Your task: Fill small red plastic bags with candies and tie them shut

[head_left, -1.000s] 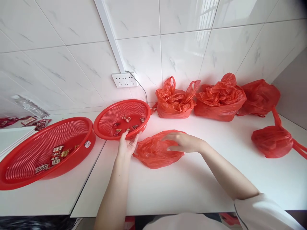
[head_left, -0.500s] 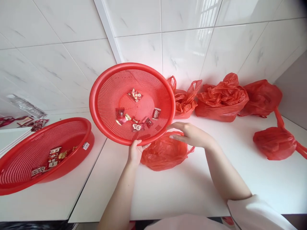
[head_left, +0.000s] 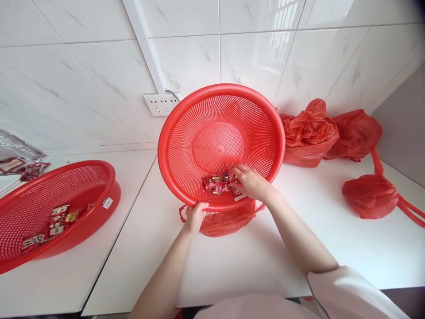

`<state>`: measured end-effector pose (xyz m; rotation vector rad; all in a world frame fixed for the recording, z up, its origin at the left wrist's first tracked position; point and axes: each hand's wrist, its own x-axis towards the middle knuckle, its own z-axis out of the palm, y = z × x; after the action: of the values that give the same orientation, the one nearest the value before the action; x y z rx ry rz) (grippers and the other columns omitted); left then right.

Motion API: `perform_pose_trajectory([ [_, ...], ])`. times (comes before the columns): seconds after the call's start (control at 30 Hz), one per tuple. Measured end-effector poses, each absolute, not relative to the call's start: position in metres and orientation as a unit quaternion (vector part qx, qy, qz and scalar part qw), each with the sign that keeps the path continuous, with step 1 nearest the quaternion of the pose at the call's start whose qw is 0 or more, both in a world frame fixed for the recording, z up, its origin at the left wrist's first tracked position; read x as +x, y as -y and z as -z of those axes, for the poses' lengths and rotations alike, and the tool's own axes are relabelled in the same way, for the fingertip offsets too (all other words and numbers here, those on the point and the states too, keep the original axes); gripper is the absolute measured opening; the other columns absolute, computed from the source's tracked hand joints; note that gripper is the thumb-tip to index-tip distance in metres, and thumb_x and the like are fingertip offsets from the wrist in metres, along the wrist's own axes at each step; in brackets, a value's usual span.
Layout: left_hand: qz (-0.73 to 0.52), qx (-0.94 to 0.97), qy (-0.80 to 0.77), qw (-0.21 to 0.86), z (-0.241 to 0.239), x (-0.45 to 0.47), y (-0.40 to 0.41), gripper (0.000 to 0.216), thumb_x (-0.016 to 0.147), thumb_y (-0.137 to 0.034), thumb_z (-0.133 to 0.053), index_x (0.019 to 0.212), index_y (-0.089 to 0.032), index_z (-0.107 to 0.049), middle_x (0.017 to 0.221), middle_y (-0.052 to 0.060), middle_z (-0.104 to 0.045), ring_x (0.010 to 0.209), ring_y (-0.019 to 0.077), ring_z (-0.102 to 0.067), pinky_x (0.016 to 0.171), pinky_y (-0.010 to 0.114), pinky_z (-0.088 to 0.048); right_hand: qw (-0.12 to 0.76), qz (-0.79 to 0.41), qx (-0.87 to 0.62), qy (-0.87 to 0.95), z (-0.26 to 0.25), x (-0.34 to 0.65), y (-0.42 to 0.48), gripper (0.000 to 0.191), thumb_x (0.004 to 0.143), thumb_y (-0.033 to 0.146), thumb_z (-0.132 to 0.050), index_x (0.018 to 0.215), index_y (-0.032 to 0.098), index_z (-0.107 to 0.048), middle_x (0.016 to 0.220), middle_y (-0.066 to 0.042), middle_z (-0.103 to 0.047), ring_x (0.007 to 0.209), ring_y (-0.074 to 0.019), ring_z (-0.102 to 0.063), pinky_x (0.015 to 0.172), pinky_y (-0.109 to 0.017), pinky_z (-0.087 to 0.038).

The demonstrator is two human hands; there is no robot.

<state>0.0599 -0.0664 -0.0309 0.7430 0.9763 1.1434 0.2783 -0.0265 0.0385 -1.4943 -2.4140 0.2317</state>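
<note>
My left hand [head_left: 195, 217] grips the near rim of a red perforated basket [head_left: 221, 133] and holds it tilted up over a flat red plastic bag [head_left: 226, 221] on the white counter. Several small wrapped candies [head_left: 217, 184] have slid to the basket's low edge. My right hand [head_left: 249, 181] reaches inside the basket, its fingers curled on the candies there.
A larger red basket [head_left: 20, 186] with several candy packets sits on the counter to the left. Three filled red bags, one [head_left: 307, 135] behind the basket, another [head_left: 357, 133] beside it and a third [head_left: 370, 197], lie at the back right. A wall socket [head_left: 161, 104] is on the tiled wall.
The small basket was lifted off the counter, tilted towards me and moved right over the flat bag. My right hand left the bag and went into the basket.
</note>
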Motion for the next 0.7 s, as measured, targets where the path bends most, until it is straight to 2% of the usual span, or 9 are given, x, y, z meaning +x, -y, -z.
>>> perform_pose_trajectory([
  [0.1,-0.502,0.338,-0.439,0.664,0.034,0.059,0.066,0.027,0.063,-0.027,-0.065,0.088,-0.016,-0.066,0.083,0.007,-0.073,0.094,0.0337,-0.07,0.074,0.044,-0.06,0.112,-0.058,-0.534,0.836,-0.03,0.277,0.023,0.042,0.09,0.01,-0.046,0.131,0.012,-0.053,0.143,-0.016,-0.049,0.135,-0.0287,-0.041,0.109,-0.046,-0.034],
  [0.2,-0.508,0.336,-0.439,0.661,0.033,0.059,0.066,0.027,0.064,-0.028,-0.063,0.089,-0.017,-0.067,0.086,0.007,-0.073,0.096,0.0333,-0.07,0.073,0.043,-0.06,0.084,-0.069,-0.529,0.842,-0.025,0.28,0.02,0.055,0.082,-0.003,-0.041,0.134,0.013,-0.051,0.15,-0.014,-0.043,0.144,-0.0257,-0.029,0.113,-0.046,-0.029],
  [0.3,-0.506,0.324,-0.436,0.67,0.03,0.059,0.066,0.027,0.063,-0.026,-0.064,0.088,-0.017,-0.067,0.085,0.006,-0.073,0.095,0.0329,-0.07,0.073,0.043,-0.06,0.073,-0.077,-0.537,0.837,-0.024,0.284,0.017,0.05,0.084,0.003,-0.045,0.131,0.017,-0.054,0.144,-0.013,-0.049,0.136,-0.0272,-0.04,0.106,-0.047,-0.037],
  [0.43,-0.506,0.305,-0.439,0.677,0.026,0.06,0.066,0.026,0.06,-0.024,-0.066,0.085,-0.015,-0.067,0.082,0.006,-0.072,0.092,0.033,-0.07,0.072,0.044,-0.061,0.08,-0.061,-0.584,0.806,-0.021,0.285,0.011,0.037,0.084,0.02,-0.061,0.121,0.014,-0.061,0.121,-0.018,-0.062,0.118,-0.0329,-0.053,0.092,-0.042,-0.045],
  [0.53,-0.51,0.309,-0.44,0.671,0.025,0.06,0.066,0.025,0.06,-0.023,-0.066,0.084,-0.015,-0.067,0.082,0.006,-0.072,0.091,0.0323,-0.07,0.072,0.044,-0.061,0.09,-0.071,-0.599,0.793,-0.019,0.285,0.006,0.022,0.091,0.025,-0.056,0.106,0.013,-0.066,0.1,-0.015,-0.069,0.098,-0.0263,-0.063,0.079,-0.033,-0.047],
  [0.57,-0.513,0.308,-0.441,0.669,0.025,0.06,0.066,0.024,0.06,-0.023,-0.066,0.083,-0.015,-0.066,0.082,0.006,-0.072,0.09,0.0322,-0.07,0.072,0.044,-0.06,0.114,-0.084,-0.6,0.788,-0.019,0.286,0.005,0.021,0.093,0.028,-0.054,0.101,0.014,-0.067,0.094,-0.013,-0.07,0.09,-0.0235,-0.065,0.077,-0.031,-0.048],
  [0.63,-0.522,0.3,-0.443,0.664,0.026,0.058,0.064,0.022,0.06,-0.024,-0.066,0.08,-0.014,-0.066,0.079,0.006,-0.071,0.089,0.0323,-0.07,0.072,0.045,-0.06,0.216,-0.16,-0.591,0.76,-0.022,0.286,0.004,0.027,0.092,0.037,-0.056,0.098,0.014,-0.068,0.087,-0.009,-0.072,0.082,-0.0209,-0.066,0.075,-0.03,-0.049],
  [0.7,-0.539,0.29,-0.445,0.654,0.026,0.055,0.061,0.021,0.059,-0.025,-0.066,0.078,-0.014,-0.065,0.076,0.006,-0.071,0.089,0.0318,-0.07,0.073,0.045,-0.06,0.351,-0.322,-0.53,0.701,-0.027,0.287,0.007,0.034,0.085,0.043,-0.065,0.104,0.015,-0.069,0.092,-0.007,-0.073,0.087,-0.0217,-0.068,0.077,-0.032,-0.053],
])
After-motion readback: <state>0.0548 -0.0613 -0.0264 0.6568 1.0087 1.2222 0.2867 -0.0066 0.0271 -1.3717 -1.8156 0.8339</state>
